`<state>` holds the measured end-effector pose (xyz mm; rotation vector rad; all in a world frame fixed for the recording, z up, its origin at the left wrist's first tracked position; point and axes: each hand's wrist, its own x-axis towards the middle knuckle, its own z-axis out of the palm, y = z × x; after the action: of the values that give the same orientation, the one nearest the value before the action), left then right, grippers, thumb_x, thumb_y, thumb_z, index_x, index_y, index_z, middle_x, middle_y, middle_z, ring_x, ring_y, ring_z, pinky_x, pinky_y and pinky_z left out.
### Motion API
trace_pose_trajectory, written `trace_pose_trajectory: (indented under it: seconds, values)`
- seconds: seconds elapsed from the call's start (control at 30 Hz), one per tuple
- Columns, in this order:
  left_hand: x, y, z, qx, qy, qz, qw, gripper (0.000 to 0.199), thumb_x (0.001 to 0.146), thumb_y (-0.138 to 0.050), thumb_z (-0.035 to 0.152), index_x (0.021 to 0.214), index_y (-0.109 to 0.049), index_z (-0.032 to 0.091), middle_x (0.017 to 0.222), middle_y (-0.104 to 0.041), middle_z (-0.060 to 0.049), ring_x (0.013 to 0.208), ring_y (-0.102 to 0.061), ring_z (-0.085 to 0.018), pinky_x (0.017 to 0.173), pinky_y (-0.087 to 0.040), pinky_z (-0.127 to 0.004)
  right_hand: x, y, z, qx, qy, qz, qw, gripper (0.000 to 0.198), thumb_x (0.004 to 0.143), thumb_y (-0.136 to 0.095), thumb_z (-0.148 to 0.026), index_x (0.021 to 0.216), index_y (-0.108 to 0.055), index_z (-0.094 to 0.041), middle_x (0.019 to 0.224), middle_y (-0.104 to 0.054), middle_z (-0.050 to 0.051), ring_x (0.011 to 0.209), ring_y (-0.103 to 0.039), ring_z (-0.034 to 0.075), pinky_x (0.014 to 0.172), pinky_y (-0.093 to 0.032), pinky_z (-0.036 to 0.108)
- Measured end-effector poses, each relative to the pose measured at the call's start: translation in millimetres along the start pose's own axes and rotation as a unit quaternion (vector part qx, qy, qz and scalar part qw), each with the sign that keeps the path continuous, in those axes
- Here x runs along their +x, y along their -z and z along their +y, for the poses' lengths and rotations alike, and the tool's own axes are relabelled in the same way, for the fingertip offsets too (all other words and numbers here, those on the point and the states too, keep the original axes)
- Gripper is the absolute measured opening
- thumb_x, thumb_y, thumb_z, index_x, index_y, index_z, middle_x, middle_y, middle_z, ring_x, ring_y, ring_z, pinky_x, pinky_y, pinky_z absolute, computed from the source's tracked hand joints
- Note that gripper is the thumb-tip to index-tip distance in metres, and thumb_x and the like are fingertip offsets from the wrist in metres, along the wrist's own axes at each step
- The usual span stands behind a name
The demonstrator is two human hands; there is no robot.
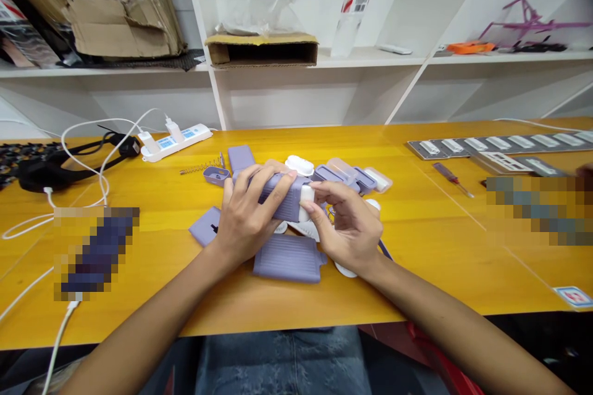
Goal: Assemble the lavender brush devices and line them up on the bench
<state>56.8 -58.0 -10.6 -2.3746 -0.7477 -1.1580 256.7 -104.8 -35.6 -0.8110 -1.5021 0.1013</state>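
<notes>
My left hand is wrapped over a purple ribbed plastic casing held a little above the table. Pinched between the thumb and fingers of my right hand is a white ribbed plastic piece, set against the casing's right end. Whether the two are joined I cannot tell. Below my hands lies a purple ribbed panel. A purple flat piece is at the left, partly behind my left wrist. Just beyond the hands sit a white oval part and purple trays with clear lids.
A spring and a small purple cup lie left of the parts. A power strip with white cables stands behind them. To the right are a screwdriver and a long grey strip. White shelves rise along the back.
</notes>
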Motion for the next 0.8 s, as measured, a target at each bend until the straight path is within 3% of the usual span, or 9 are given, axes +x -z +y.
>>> trace_pose_trajectory:
  seconds: [0.23,0.43,0.53,0.63,0.7,0.8]
  values:
    - [1.0,1.1,-3.4,0.002,-0.020,0.002,1.000,0.051,0.104,-0.063,0.025,0.154,-0.060,0.018,0.140,-0.072,-0.021,0.130,-0.064,-0.038,0.100,-0.046,-0.049,4.9,3.1,-0.1,-0.025,0.040,-0.021,0.999,0.036,0.097,-0.077,-0.015,0.130,-0.071,-0.027,0.092,-0.071,0.002,0.076,-0.065,0.020,0.071,-0.059,0.039]
    - [1.8,0.9,-4.9,-0.012,-0.015,-0.010,1.000,0.056,0.101,-0.067,0.027,0.155,-0.057,0.019,0.141,-0.072,-0.021,0.130,-0.064,-0.038,0.098,-0.046,-0.048,5.9,9.3,2.7,-0.013,0.001,-0.040,0.999,0.046,0.098,-0.078,-0.022,0.141,-0.064,-0.028,0.100,-0.072,0.005,0.080,-0.068,0.022,0.073,-0.062,0.040]
    - [1.0,0.5,-5.6,-0.033,0.001,-0.027,0.999,0.065,0.099,-0.073,0.032,0.159,-0.052,0.021,0.144,-0.070,-0.021,0.133,-0.063,-0.038,0.104,-0.047,-0.050,11.5,16.4,3.2,-0.007,-0.017,-0.107,0.994,0.073,0.094,-0.084,-0.032,0.159,-0.051,-0.030,0.112,-0.073,0.009,0.087,-0.069,0.025,0.072,-0.063,0.042]
    - [0.9,1.6,-7.7,-0.053,0.012,-0.036,0.998,0.070,0.097,-0.074,0.032,0.161,-0.049,0.020,0.146,-0.068,-0.021,0.136,-0.061,-0.039,0.108,-0.047,-0.053,18.4,22.7,2.8,-0.032,0.014,-0.196,0.980,0.096,0.086,-0.092,-0.040,0.167,-0.042,-0.033,0.146,-0.068,0.014,0.103,-0.071,0.031,0.081,-0.066,0.047]
    - [1.5,3.2,-9.4,-0.065,0.020,-0.049,0.996,0.070,0.095,-0.073,0.031,0.160,-0.050,0.019,0.147,-0.067,-0.021,0.136,-0.061,-0.039,0.108,-0.047,-0.053,20.7,24.4,3.4,-0.050,0.018,-0.232,0.971,0.103,0.085,-0.093,-0.042,0.171,-0.037,-0.034,0.160,-0.059,0.015,0.112,-0.071,0.034,0.088,-0.066,0.051]
    - [2.8,5.6,-11.2,-0.076,0.028,-0.074,0.994,0.070,0.094,-0.075,0.031,0.158,-0.052,0.018,0.146,-0.066,-0.021,0.134,-0.061,-0.039,0.108,-0.048,-0.053,19.6,23.4,6.3,-0.043,-0.001,-0.242,0.969,0.102,0.085,-0.093,-0.042,0.170,-0.037,-0.034,0.160,-0.059,0.015,0.115,-0.071,0.034,0.089,-0.066,0.051]
